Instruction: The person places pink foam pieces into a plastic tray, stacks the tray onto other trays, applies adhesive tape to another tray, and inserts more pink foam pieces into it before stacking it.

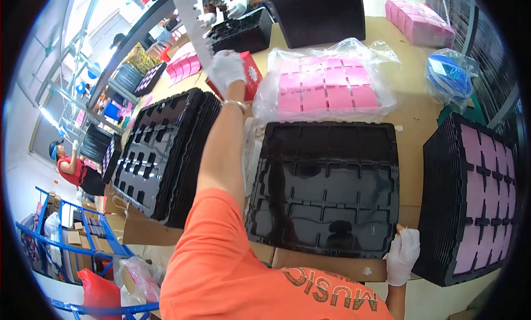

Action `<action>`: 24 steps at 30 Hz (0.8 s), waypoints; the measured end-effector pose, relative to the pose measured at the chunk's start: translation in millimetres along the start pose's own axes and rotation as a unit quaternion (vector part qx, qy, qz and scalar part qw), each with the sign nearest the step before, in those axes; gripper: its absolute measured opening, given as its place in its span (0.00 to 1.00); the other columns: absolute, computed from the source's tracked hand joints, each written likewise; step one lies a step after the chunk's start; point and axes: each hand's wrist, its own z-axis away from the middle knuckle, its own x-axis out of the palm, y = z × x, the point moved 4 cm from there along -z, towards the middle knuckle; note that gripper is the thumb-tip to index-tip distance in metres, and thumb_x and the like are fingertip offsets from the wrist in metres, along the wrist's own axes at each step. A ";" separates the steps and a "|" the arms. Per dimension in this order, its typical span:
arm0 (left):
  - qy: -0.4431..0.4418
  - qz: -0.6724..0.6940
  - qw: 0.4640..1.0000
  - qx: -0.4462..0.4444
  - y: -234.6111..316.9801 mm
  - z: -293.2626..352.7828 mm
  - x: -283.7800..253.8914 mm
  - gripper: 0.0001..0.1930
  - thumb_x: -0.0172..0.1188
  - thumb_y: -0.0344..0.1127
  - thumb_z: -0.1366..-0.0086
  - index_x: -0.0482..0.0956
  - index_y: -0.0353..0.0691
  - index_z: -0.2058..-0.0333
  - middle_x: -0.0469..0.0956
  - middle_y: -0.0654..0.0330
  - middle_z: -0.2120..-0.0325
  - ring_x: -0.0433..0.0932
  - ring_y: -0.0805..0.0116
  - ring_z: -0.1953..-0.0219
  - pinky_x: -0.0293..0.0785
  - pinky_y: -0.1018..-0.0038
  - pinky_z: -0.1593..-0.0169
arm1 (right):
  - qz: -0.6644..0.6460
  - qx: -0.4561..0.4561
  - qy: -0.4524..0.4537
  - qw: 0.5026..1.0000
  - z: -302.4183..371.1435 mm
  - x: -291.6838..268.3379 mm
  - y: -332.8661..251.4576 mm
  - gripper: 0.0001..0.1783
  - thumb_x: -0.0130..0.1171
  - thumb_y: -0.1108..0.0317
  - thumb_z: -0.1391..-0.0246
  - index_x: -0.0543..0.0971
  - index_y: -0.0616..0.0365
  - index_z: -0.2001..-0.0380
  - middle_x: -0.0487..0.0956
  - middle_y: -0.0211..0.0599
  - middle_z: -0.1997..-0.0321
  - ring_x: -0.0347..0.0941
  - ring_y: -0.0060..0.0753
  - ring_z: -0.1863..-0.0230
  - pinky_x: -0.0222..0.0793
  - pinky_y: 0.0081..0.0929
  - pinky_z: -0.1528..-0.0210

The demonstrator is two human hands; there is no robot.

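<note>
My left hand point(227, 72), in a white glove, is stretched far forward and closed at the lower end of a long whitish strip point(191, 24) with a notched edge. Directly beside that hand is a red box point(251, 77) with a white pattern. A shallow black plastic tray point(326, 190) with moulded compartments lies in front of me, nothing visible in it. At its near right corner my right hand point(402, 256), also gloved, has its fingers closed on the rim; the thumb tip looks bare.
Black tray stacks stand left point(166, 154) and right point(470, 198), the right one topped with pink pieces. Beyond my tray lies a clear bag point(332, 82) of pink sheets. A bagged blue coil point(449, 77) sits far right. Across the table, a co-worker's gloved hand point(238, 8) is over another tray.
</note>
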 end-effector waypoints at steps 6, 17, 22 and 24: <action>-0.172 -0.256 0.949 -0.062 -29.9 -44.3 29.0 0.13 0.57 0.39 0.40 0.82 0.44 0.58 0.81 0.47 0.57 0.80 0.54 0.53 0.77 0.64 0.52 | 0.028 0.032 -0.021 0.999 -3.4 2.2 8.8 0.13 0.50 0.84 0.51 0.77 0.65 0.61 0.72 0.49 0.68 0.71 0.52 0.66 0.67 0.42 0.63; -0.226 0.062 0.926 0.296 39.5 100.0 10.5 0.10 0.62 0.36 0.48 0.83 0.44 0.65 0.78 0.49 0.61 0.76 0.49 0.58 0.71 0.59 0.49 | 0.028 0.015 0.008 0.999 -9.6 5.5 -1.6 0.13 0.50 0.83 0.49 0.77 0.67 0.59 0.72 0.49 0.68 0.71 0.51 0.66 0.67 0.39 0.63; -0.311 -0.086 0.845 0.427 40.6 149.8 20.4 0.10 0.55 0.35 0.43 0.86 0.46 0.68 0.82 0.49 0.64 0.81 0.52 0.60 0.76 0.58 0.55 | 0.027 0.010 0.017 0.999 -0.4 6.8 7.2 0.11 0.52 0.82 0.48 0.78 0.66 0.60 0.72 0.48 0.69 0.71 0.49 0.68 0.67 0.38 0.65; -0.430 -0.164 0.824 0.331 25.2 154.8 32.3 0.11 0.54 0.34 0.43 0.86 0.47 0.66 0.82 0.48 0.63 0.81 0.53 0.56 0.76 0.59 0.52 | 0.034 -0.007 0.028 0.999 -0.1 5.0 4.0 0.11 0.51 0.83 0.47 0.77 0.66 0.60 0.71 0.45 0.69 0.70 0.43 0.70 0.65 0.34 0.68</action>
